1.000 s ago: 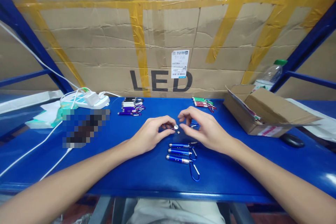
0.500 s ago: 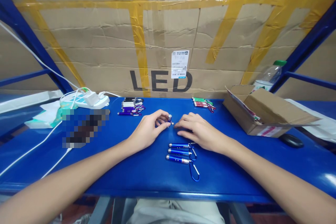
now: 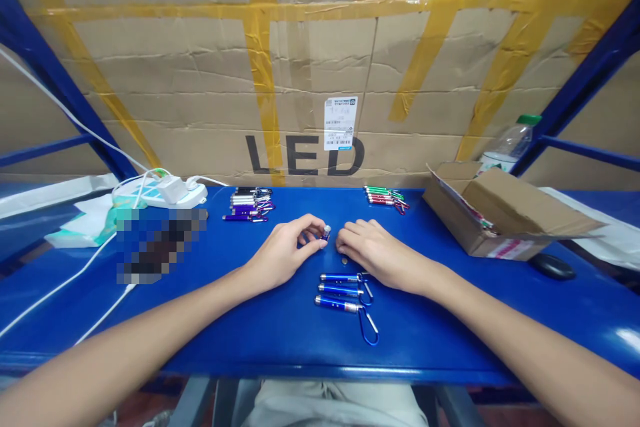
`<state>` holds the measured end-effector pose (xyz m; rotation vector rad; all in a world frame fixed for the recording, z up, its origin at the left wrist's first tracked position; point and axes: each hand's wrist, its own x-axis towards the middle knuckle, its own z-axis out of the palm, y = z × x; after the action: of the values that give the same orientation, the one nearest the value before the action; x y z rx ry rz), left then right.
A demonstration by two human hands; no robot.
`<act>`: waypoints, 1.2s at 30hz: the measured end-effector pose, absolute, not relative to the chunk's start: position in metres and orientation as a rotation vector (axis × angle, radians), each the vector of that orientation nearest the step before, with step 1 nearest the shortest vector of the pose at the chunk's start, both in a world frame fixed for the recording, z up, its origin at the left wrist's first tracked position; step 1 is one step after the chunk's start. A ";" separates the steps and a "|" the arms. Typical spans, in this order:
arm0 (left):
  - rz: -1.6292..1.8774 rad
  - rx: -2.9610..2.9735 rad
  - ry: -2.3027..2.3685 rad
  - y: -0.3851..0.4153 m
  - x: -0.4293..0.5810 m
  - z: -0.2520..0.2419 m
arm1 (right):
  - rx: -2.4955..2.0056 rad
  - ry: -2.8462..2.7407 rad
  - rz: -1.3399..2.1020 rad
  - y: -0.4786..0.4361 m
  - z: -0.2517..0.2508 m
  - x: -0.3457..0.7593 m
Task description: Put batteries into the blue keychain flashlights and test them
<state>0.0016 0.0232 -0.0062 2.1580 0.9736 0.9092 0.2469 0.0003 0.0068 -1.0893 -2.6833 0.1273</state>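
My left hand [image 3: 293, 242] pinches a small blue flashlight [image 3: 325, 233] with a silvery end pointing up; fingers cover part of it. Close by on the right, my right hand [image 3: 370, 250] rests low over the table, its fingers curled together, and whatever is under the fingertips is hidden. A tiny round metal piece, like a button cell [image 3: 345, 261], lies just below those fingers. Nearer to me, three blue keychain flashlights [image 3: 340, 290] lie side by side, with carabiner clips to the right.
Black, silver and purple flashlights [image 3: 247, 203] lie in a row at the back left, green and red ones [image 3: 383, 196] at the back right. An open cardboard box [image 3: 500, 213] and a black mouse [image 3: 553, 266] are right. A power strip [image 3: 193, 196] and cables are left.
My right hand has come down with its fingers curled in more. The tiny round piece now shows lower and farther right, below the right fingers. The left hand still holds the blue flashlight.
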 end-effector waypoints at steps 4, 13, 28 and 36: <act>0.905 2.169 0.979 0.023 0.001 -0.006 | -1.099 -2.600 0.258 0.000 0.014 0.251; 0.864 2.169 0.972 0.023 0.001 -0.007 | -0.988 -2.699 0.451 0.002 0.018 0.259; 0.769 2.410 0.832 0.016 0.000 -0.004 | -0.862 -2.369 0.298 -0.007 0.023 0.247; 0.775 2.439 0.832 0.016 -0.001 -0.004 | -0.798 -2.382 0.291 -0.007 0.018 0.246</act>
<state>-0.0008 0.0162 -0.0044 2.4388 0.8322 0.7755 0.2459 -0.0066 0.0177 -0.7984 -2.3822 0.2912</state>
